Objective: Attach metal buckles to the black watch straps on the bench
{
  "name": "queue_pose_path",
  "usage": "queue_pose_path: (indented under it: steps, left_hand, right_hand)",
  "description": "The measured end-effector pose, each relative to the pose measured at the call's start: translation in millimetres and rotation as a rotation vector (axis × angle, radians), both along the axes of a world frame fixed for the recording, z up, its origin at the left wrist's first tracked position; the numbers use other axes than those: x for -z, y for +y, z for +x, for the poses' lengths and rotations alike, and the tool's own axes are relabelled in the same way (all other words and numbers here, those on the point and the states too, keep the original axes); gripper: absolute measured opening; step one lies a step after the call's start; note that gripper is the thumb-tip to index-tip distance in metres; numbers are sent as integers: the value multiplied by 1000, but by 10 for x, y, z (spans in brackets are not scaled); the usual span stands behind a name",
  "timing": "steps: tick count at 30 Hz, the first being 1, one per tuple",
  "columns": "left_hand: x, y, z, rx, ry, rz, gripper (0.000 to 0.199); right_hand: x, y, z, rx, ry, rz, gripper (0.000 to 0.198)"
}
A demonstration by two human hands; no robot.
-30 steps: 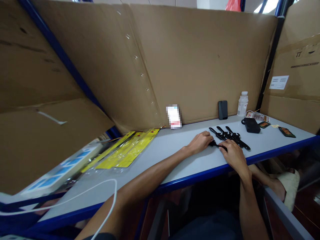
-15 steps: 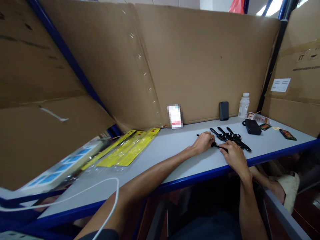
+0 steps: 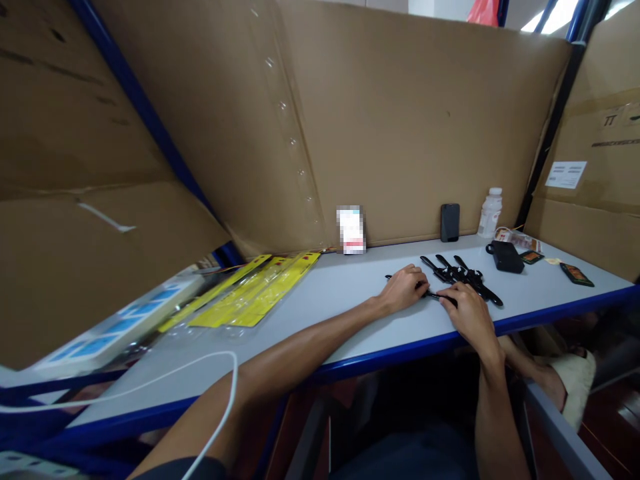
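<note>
Between my hands lies a long, thin black tool (image 3: 433, 295), low over the table; its exact kind cannot be made out. My left hand (image 3: 404, 288) is closed around its left part, and a dark tip sticks out past the wrist side. With fingers and thumb, my right hand (image 3: 465, 307) pinches the right part. Just behind my right hand rests a pile of similar black handled tools (image 3: 463, 275), fanned out and overlapping, with small white bits among them.
Yellow cards in clear packaging (image 3: 265, 293) lie at left, beside a white box with blue panels (image 3: 130, 327). A blurred upright screen (image 3: 351, 230), a black phone-like slab (image 3: 450, 223), a bottle (image 3: 490, 213) and a black case (image 3: 506, 257) stand behind. A white cable (image 3: 233, 380) crosses my left arm.
My left hand has shifted slightly left and down along the black tool, and more of the tool shows between my hands. My right hand stays nearly in place. The view has moved slightly.
</note>
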State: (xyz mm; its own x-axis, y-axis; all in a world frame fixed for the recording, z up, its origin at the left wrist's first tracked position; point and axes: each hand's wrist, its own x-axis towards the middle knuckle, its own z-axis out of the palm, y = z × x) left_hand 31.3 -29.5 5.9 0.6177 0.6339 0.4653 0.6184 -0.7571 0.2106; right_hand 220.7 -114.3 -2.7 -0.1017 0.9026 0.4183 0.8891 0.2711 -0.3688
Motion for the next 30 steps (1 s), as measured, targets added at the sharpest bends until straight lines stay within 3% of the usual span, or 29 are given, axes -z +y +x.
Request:
queue_pose_path:
  steps: [9,15,21,25,30]
  left_hand:
    - [30,-7,-64,-32,-115,-93,28]
    - [41,16,-63,-58,-93,-19,19]
    - [28,1,-64,-29,-44,-36,22]
    - [0,10,-53,-9,-46,-50,14]
    - [-40,23,42,-59,-32,-73,14]
  right_hand:
    - [9,7,-2,12,-16,21,27]
    - [35,28,11,10,-4,37,28]
    - [40,22,6,9,6,45,28]
    - [38,17,2,6,8,46,27]
    - [28,16,-3,11,4,34,27]
